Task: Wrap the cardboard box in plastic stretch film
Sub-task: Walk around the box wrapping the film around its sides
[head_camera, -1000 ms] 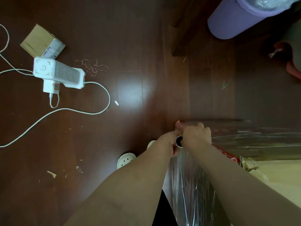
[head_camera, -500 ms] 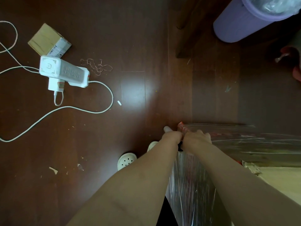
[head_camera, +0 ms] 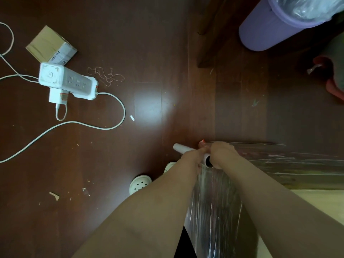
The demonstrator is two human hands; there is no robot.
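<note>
Both hands meet on one white cardboard tube (head_camera: 183, 148) of clear plastic stretch film (head_camera: 214, 211): the left hand (head_camera: 195, 157) curls round its middle, and the right hand (head_camera: 222, 155) grips its open near end. The film drapes one large cardboard box (head_camera: 327, 198) at lower right, under the right forearm. Two white perforated slippers (head_camera: 139, 184) stand by the left arm. Farther off lie one white power strip (head_camera: 68, 81), one small brown carton (head_camera: 48, 43) and one purple bin (head_camera: 270, 28).

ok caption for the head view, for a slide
Left hand and right hand grip the roll, film stretched over the box on a dark floor
</note>
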